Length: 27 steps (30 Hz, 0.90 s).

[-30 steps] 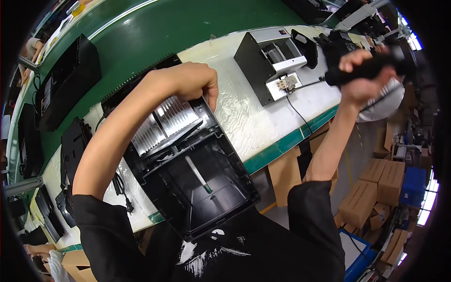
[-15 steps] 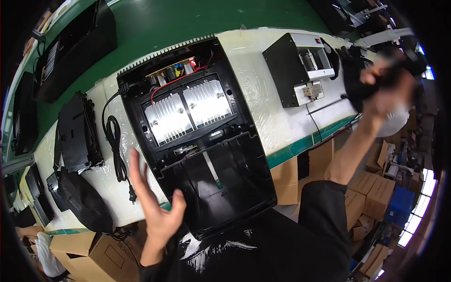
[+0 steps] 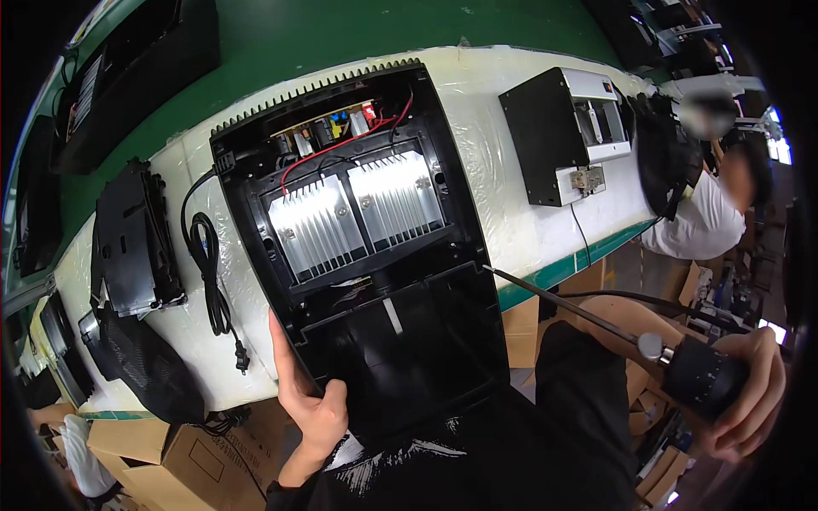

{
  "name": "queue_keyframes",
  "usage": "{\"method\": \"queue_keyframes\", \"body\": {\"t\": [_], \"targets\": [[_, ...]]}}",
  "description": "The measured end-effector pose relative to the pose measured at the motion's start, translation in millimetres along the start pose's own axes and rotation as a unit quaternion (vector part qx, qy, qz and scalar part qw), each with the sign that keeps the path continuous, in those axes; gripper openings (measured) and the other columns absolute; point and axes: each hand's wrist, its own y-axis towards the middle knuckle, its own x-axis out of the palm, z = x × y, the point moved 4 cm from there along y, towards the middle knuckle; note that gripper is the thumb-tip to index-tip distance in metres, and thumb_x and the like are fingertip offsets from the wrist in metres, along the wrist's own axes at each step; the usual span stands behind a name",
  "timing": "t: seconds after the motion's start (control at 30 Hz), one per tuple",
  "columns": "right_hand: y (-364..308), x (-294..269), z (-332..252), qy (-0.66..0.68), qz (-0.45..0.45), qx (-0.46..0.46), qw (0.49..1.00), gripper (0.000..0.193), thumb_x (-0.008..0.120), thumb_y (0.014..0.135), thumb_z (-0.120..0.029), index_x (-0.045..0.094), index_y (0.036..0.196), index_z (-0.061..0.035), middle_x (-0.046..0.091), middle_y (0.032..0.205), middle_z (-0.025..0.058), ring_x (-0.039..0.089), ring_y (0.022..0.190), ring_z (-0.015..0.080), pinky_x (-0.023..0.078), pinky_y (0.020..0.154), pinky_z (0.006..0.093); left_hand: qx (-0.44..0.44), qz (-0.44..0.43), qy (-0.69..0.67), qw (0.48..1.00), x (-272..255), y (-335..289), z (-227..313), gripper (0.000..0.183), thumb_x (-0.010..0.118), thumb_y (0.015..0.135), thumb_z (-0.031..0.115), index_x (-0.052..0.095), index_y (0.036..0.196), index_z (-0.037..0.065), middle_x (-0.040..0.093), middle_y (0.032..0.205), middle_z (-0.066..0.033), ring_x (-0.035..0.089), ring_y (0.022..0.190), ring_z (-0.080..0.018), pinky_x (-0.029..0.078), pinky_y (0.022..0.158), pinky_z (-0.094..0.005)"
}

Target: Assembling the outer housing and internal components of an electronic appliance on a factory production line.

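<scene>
In front of me lies a black plastic housing (image 3: 409,358), its near end close to my torso. Two silver finned heat sinks (image 3: 311,234) sit inside it, with red and black wires and a small circuit board (image 3: 328,132) beyond them. My left hand (image 3: 313,417) grips the housing's near left edge, thumb on top and fingers along the side. Held in my right hand (image 3: 758,392) is an electric screwdriver (image 3: 703,375) with a black body and long thin shaft. Its tip is by the housing's right edge; I cannot tell whether it touches.
A black power cord (image 3: 209,264) lies left of the housing, beside stacked black plastic panels (image 3: 132,238) and a black mesh part (image 3: 153,366). A black-and-silver machine (image 3: 554,136) stands at the right. Cardboard boxes (image 3: 187,451) are below the table edge. Another person (image 3: 707,213) is at far right.
My right hand has come down and nearer from the far right, bringing the electric screwdriver's tip to the housing's right edge. My left hand has closed on the housing's left edge.
</scene>
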Motion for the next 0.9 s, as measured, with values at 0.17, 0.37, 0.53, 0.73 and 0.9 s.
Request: {"method": "queue_keyframes", "body": {"t": [0.17, 0.37, 0.53, 0.73, 0.9], "targets": [[-9.7, 2.5, 27.1, 0.106, -0.015, -0.057, 0.993, 0.026, 0.068, 0.055, 0.013, 0.053, 0.063, -0.0064, 0.055, 0.058, -0.0017, 0.059, 0.052, 0.0058, 0.053, 0.053, 0.0118, -0.027, 0.008, 0.007, 1.000, -2.7, 0.5, -0.5, 0.091, 0.036, 0.052, -0.014, 0.013, 0.140, -0.010, 0.017, 0.147, -0.0213, 0.016, 0.138, -0.0263, 0.012, 0.110, -0.0321], [-20.0, 13.3, 79.0, 0.019, 0.014, -0.059, 0.998, 0.022, 0.071, 0.060, 0.009, 0.051, 0.057, -0.0001, 0.055, 0.056, 0.0082, 0.061, 0.050, 0.0176, 0.057, 0.045, 0.0241, -0.040, 0.008, 0.042, 0.998, -4.7, -2.3, -2.0, 0.090, 0.036, 0.052, -0.013, 0.013, 0.140, -0.011, 0.019, 0.145, -0.0239, 0.017, 0.137, -0.0276, 0.013, 0.110, -0.0319], [-31.8, 25.7, 97.1, -0.099, 0.028, 0.048, 0.994, 0.015, 0.066, 0.063, 0.011, 0.055, 0.057, 0.0039, 0.058, 0.058, 0.0139, 0.060, 0.048, 0.0201, 0.057, 0.047, 0.0251, -0.051, 0.014, 0.029, 0.998, -4.9, -0.8, -2.7, 0.090, 0.035, 0.052, -0.012, 0.012, 0.140, -0.011, 0.020, 0.145, -0.0240, 0.020, 0.136, -0.0278, 0.016, 0.109, -0.0316], [-44.9, 35.6, 112.9, -0.173, 0.071, 0.054, 0.981, 0.059, 0.073, 0.068, 0.000, 0.033, 0.112, 0.0004, 0.056, 0.072, 0.0121, 0.059, 0.049, 0.0197, 0.057, 0.045, 0.0263, -0.051, 0.016, 0.028, 0.998, -6.0, -1.8, -5.7, 0.091, 0.035, 0.051, -0.012, 0.012, 0.140, -0.012, 0.021, 0.144, -0.0241, 0.022, 0.136, -0.0281, 0.017, 0.109, -0.0322], [-42.9, 33.9, 121.5, -0.128, 0.035, 0.164, 0.977, 0.025, 0.066, 0.071, 0.001, 0.047, 0.088, 0.0034, 0.058, 0.069, 0.0165, 0.060, 0.052, 0.0257, 0.056, 0.048, 0.0299, -0.030, 0.012, 0.044, 0.999, -6.3, -0.8, -6.3, 0.091, 0.036, 0.051, -0.011, 0.012, 0.139, -0.012, 0.020, 0.145, -0.0249, 0.020, 0.136, -0.0293, 0.015, 0.109, -0.0330]]}}
